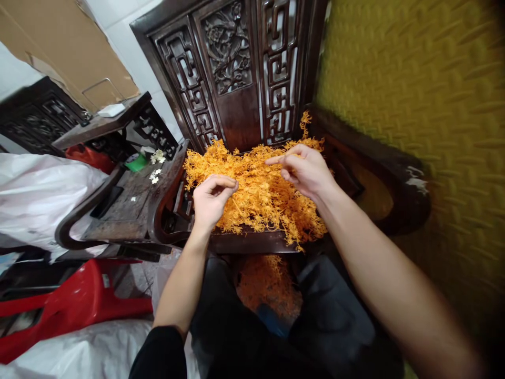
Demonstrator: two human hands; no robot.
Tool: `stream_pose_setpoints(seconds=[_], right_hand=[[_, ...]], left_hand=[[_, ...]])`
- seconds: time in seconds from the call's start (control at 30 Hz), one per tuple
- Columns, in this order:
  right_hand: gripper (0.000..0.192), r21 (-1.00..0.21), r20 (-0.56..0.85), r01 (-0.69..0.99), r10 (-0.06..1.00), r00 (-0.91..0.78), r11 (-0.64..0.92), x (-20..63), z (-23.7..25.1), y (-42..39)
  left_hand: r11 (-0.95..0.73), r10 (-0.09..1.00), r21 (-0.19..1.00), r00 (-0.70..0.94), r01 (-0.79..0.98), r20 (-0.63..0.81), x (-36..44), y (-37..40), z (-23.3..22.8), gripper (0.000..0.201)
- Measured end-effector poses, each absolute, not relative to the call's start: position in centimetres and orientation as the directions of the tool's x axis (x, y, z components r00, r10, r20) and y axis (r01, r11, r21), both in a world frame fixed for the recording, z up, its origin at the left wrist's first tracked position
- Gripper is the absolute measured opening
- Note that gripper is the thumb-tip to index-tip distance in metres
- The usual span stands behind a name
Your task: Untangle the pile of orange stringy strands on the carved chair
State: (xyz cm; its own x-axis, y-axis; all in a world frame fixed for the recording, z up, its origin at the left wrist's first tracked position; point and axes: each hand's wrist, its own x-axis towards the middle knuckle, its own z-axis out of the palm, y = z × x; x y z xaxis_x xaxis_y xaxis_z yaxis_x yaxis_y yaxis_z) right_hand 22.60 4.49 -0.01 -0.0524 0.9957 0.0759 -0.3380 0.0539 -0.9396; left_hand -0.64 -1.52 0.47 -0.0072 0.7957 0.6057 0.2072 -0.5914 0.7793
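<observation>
Inspector A: Grip status first. Left hand [211, 200] is pinching thumb against fingertips, closing on what looks like a thin orange strand; the strand itself is too small to confirm. Right hand [306, 171] is hovering with index finger extending leftward, other fingers curling loosely, holding nothing that I can see.

Inspector B: Location of the material?

Inspector A: Orange stringy pile [256, 192] is lying heaped on the seat of a dark carved wooden chair [232, 68], spreading from the left armrest toward the right one. Both hands are working just above it, the left at its near-left edge.

Inspector B: Surroundings?

Inspector A: More orange material [268, 287] is sitting below the seat edge, between the person's knees. A red plastic stool [74, 302] is lying to the left, beside white plastic sheeting [35, 195]. A yellow textured wall [426, 95] is standing on the right.
</observation>
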Motion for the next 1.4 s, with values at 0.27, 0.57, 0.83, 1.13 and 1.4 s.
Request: stream_pose_setpoints(seconds=[0.27, 0.57, 0.83, 1.13, 1.4], right_hand=[[0.032, -0.855, 0.380, 0.207, 0.846, -0.374, 0.475, 21.3, 0.5, 2.4], [0.048, -0.532, 0.482, 0.536, 0.755, -0.444, 0.655, 20.0, -0.7, 2.0], [0.020, -0.575, 0.504, 0.457, 0.734, -0.455, 0.678, 19.8, -1.2, 2.4], [0.030, -0.777, 0.468, 0.392, 0.868, -0.165, 0.493, 20.3, -0.2, 2.7], [0.031, -0.973, 0.085, -0.183, 0.952, 0.294, 0.143, 24.8, -1.4, 6.3]], left_hand=[[-0.548, 0.811, 0.818, -0.127, 0.177, 0.571, -0.1, -0.6, 0.0, 0.009], [-0.487, 0.847, 0.871, -0.207, 0.068, 0.490, 0.3, 0.0, -0.8, 0.018], [-0.585, 0.803, 0.717, 0.152, 0.379, 0.576, 0.3, -1.0, 0.2, 0.012], [-0.417, 0.820, 0.858, -0.284, 0.299, 0.497, -0.1, -1.2, 0.7, 0.009], [-0.491, 0.768, 0.869, -0.443, 0.058, 0.463, -2.1, -0.4, 0.6, 0.017]])
